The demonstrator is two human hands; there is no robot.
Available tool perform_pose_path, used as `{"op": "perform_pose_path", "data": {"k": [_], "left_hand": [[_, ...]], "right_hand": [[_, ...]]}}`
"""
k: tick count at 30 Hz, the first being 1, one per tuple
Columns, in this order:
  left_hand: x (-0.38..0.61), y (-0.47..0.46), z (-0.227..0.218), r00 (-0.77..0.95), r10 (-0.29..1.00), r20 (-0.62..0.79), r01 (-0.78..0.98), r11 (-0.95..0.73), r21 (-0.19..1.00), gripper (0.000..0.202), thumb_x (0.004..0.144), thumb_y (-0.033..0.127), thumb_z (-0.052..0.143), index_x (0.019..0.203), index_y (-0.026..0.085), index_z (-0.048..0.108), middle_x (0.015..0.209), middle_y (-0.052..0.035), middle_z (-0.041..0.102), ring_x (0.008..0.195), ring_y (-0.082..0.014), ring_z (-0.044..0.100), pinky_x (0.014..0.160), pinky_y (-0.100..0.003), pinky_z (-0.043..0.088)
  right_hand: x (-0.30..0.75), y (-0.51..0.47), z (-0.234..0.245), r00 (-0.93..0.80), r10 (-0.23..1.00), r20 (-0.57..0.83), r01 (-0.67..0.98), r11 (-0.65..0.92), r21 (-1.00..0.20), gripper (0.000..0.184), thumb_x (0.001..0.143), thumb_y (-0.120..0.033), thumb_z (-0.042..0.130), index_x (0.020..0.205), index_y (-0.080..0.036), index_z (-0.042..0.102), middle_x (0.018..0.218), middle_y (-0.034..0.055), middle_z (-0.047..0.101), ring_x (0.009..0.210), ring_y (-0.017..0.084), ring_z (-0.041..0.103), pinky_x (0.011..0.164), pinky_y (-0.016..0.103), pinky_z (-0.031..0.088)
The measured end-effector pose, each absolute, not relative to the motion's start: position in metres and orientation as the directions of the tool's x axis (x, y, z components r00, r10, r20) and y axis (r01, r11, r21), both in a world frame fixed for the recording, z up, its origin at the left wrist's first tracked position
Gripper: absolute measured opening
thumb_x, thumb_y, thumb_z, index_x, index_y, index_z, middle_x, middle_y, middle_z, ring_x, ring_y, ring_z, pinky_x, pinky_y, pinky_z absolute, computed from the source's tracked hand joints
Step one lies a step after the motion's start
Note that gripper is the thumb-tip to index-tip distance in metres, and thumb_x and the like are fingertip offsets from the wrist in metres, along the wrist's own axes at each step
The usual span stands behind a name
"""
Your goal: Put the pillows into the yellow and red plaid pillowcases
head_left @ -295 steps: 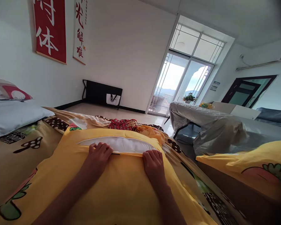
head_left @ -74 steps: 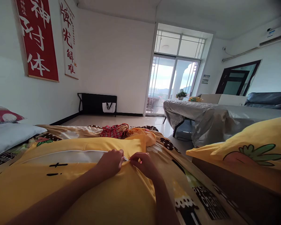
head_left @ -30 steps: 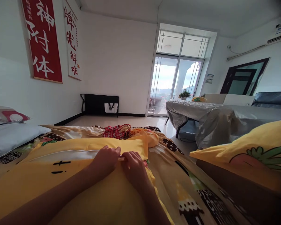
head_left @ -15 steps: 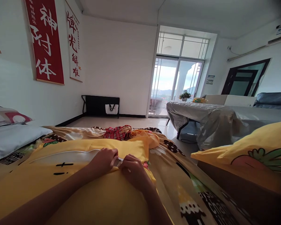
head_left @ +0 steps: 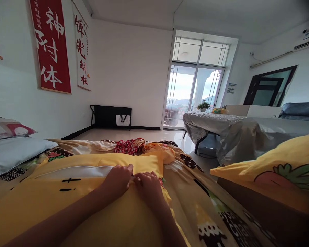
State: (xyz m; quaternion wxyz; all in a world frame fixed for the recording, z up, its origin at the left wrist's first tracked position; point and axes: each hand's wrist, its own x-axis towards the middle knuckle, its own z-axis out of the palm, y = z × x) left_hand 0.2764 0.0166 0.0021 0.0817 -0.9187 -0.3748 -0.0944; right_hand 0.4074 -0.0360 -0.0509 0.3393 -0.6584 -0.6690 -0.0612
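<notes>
A large yellow pillowcase [head_left: 100, 209] with black printed marks lies on the bed in front of me. Through a long slit in it shows a white inner pillow [head_left: 84, 171]. At the slit's right end, my left hand [head_left: 121, 176] is closed with its fingers pinching the fabric edge. My right hand [head_left: 149, 185] grips the same edge just to the right, fingertips almost touching those of the left. Whatever small part lies between the fingertips is hidden.
The patterned bedsheet [head_left: 185, 192] spreads under the pillow. Beyond lies red checked cloth [head_left: 128, 145]. A white pillow [head_left: 18, 154] rests at left; another yellow pillow [head_left: 288, 164] sits at right on a brown surface. A plastic-covered table [head_left: 216, 118] stands farther back.
My two hands have come closer together, covering the pale gap that showed between their fingers. The left hand has shifted slightly right along the slit, and more white inner pillow shows.
</notes>
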Motion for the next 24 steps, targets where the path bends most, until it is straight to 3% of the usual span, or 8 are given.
{"op": "perform_pose_path", "data": {"k": [4,12,18,24], "left_hand": [[0.272,0.02,0.003,0.707,0.664,0.245,0.698,-0.709,-0.094,0.025,0.086,0.011,0.034,0.092,0.014,0.058,0.082,-0.0122,0.068,0.078,-0.0274,0.064,0.069,-0.036,0.045],[0.24,0.025,0.006,0.664,0.68,0.312,0.735,-0.669,-0.106,0.03,0.093,0.018,0.029,0.082,0.017,0.057,0.076,-0.0073,0.068,0.069,-0.0227,0.06,0.07,-0.035,0.037],[0.223,0.024,0.007,0.681,0.643,0.35,0.717,-0.682,-0.143,0.031,0.092,0.015,0.029,0.085,0.016,0.059,0.089,-0.0082,0.068,0.087,-0.0249,0.06,0.077,-0.038,0.033],[0.194,0.023,0.009,0.603,0.712,0.36,0.766,-0.643,-0.012,0.032,0.094,0.022,0.029,0.077,0.018,0.056,0.069,-0.0038,0.064,0.067,-0.0202,0.055,0.068,-0.031,0.033]], "right_hand": [[0.409,-0.032,-0.054,0.088,0.822,0.562,0.969,0.059,-0.238,0.021,0.086,-0.011,0.052,0.075,-0.021,0.066,0.076,0.0005,0.071,0.075,0.014,0.062,0.073,0.028,0.029],[0.412,-0.034,-0.051,0.04,0.807,0.589,0.986,0.065,-0.156,0.02,0.089,-0.013,0.051,0.075,-0.022,0.063,0.075,-0.0014,0.069,0.074,0.013,0.06,0.074,0.029,0.027],[0.414,-0.05,-0.039,-0.011,0.818,0.575,0.987,0.099,-0.123,0.019,0.089,-0.013,0.053,0.077,-0.022,0.065,0.081,0.0006,0.065,0.082,0.014,0.055,0.074,0.029,0.028],[0.418,-0.064,-0.027,-0.03,0.816,0.578,0.989,0.108,-0.101,0.021,0.088,-0.011,0.055,0.075,-0.022,0.067,0.087,0.0021,0.061,0.086,0.016,0.053,0.075,0.031,0.03]]}}
